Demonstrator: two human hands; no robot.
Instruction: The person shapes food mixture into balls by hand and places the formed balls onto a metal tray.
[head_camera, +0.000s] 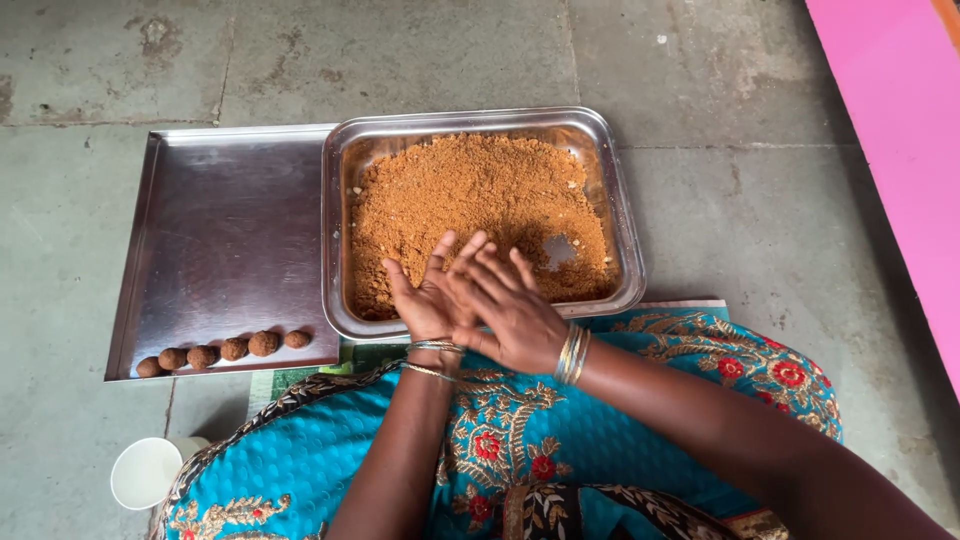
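A deep steel tray (630, 250) on the floor holds a heap of brown crumbly mixture (470, 200). Just over its near edge my left hand (425, 295) lies palm up, and my right hand (510, 310) presses flat on top of it. Whatever is between the palms is hidden. To the left lies a flat steel tray (225, 230) with several small brown balls (225, 350) lined up along its near edge.
A white cup (147, 471) stands on the stone floor at the lower left. My lap in blue embroidered cloth (600, 400) fills the bottom. A pink surface (900, 130) runs along the right edge.
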